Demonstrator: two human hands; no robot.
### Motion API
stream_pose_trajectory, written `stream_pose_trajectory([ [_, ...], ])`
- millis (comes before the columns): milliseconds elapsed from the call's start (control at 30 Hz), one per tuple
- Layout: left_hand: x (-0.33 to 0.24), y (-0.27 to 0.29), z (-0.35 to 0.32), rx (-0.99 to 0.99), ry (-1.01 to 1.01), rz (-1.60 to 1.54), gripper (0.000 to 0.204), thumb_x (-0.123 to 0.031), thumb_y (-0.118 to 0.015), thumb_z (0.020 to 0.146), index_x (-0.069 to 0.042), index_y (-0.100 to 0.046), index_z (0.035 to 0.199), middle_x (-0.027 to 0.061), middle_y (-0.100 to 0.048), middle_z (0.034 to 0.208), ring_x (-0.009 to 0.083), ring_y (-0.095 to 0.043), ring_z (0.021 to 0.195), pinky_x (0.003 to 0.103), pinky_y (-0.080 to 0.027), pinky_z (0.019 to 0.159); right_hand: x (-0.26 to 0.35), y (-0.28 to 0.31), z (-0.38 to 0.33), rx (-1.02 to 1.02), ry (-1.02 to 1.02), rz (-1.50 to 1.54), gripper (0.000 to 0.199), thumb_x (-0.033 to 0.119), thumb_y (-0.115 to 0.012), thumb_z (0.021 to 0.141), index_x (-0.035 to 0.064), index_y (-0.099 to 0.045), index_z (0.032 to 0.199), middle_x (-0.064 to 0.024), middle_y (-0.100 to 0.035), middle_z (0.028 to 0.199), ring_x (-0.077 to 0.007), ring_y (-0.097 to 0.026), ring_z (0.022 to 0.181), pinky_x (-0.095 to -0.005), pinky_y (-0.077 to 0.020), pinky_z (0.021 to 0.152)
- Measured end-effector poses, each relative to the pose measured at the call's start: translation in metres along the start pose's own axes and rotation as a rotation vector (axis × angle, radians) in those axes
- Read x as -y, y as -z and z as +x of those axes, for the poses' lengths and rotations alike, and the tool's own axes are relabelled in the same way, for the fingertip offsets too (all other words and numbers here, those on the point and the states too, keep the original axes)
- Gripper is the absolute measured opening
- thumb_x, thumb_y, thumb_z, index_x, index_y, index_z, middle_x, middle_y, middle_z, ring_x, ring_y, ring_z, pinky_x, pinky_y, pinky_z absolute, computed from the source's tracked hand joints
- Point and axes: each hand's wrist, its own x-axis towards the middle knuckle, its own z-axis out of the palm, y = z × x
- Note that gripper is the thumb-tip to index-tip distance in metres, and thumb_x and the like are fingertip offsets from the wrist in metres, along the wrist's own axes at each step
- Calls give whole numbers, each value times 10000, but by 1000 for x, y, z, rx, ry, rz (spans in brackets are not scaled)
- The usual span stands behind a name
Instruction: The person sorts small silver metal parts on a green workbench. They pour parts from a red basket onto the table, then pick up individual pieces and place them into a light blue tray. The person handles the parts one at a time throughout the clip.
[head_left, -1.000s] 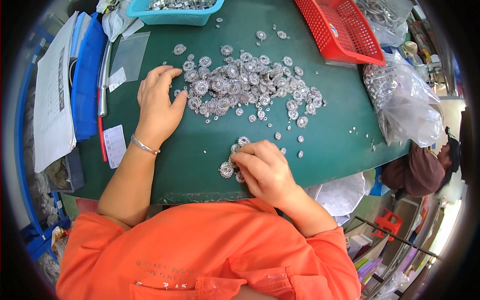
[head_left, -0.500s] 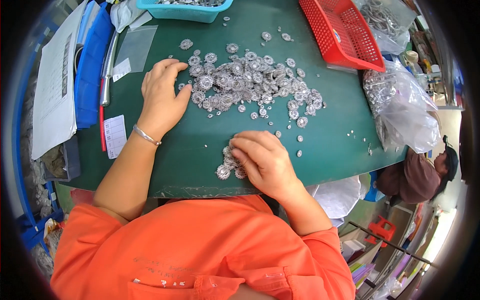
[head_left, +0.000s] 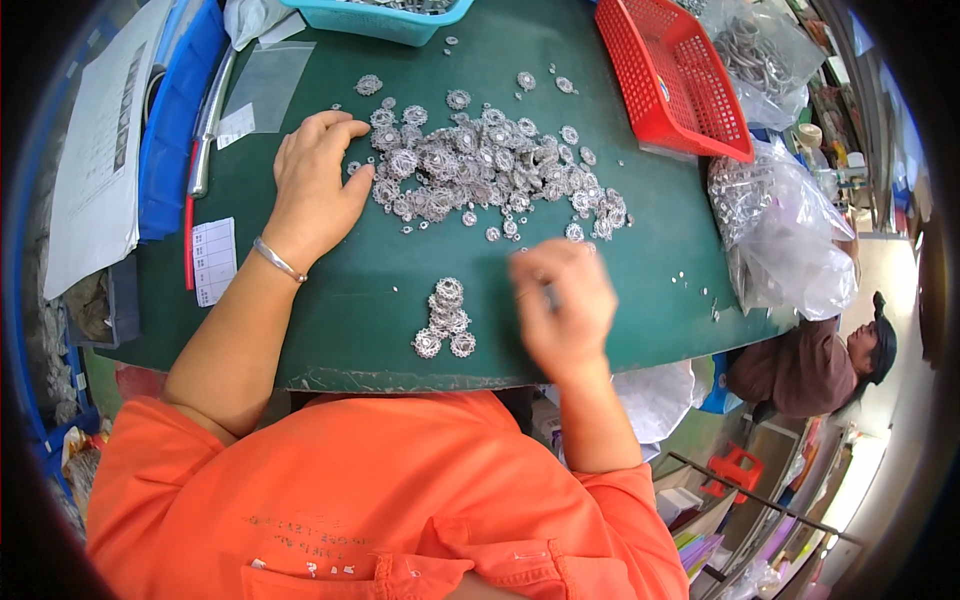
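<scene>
- Blue tray [head_left: 180, 130] bounds left.
- I see left hand [head_left: 325, 185] loosely open, gripping nothing, beside silver pile [head_left: 490, 165].
- Silver cluster [head_left: 443, 322] near front edge [head_left: 360, 379].
- Right hand [head_left: 566, 305] blurred; can't tell its grip.
- Green tabletop [head_left: 655, 270] reaches red basket [head_left: 628, 80], bag [head_left: 785, 240].

Bright light, right hand [head_left: 566, 308] motion-blurred — fisheye-bent edges, black corners, glare lower right

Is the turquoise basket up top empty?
Not empty: small silvery metal pieces show inside the turquoise plastic basket. How full, I cannot tell: it's cut off.
</scene>
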Motion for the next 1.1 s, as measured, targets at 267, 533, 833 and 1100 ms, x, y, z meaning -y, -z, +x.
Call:
stream_pose_trajectory([
  [267,5,-1,1,-9,-30,-16,376,-82,-670,778,-60,-596,1147,126,-542,1246,321,-506,1190,404,-379,1025,-29,14,4,-1,-212,-406,90,29,-649,792,55,-651,879,-88,-648,891,-303,-591,835,-416,-433,758],
  [533,3,-3,1,-4,-23,-11,367,-68,-676,777,-53,-603,1136,132,-539,1254,320,-516,1182,390,-400,1010,0,-8,-6,-9,-10,-64,162,-39,-668,721,59,-629,844,-98,-622,835,-301,-604,769,-392,-485,691],
  [833,8,-2,1,-7,-41,-24,372,-60,-668,782,-49,-600,1148,131,-537,1262,315,-521,1179,377,-425,982,-21,27,-10,-13,-234,-220,190,-62,-629,761,9,-667,933,-138,-634,853,-323,-612,786,-397,-505,713],
  [1100,8,-3,2,-18,-45,-19,368,-64,-672,780,-50,-606,1141,128,-544,1255,312,-524,1175,379,-428,976,-17,24,-22,-97,-391,-102,185,-34,-710,749,6,-628,911,-94,-628,848,-306,-610,747,-367,-505,650],
])
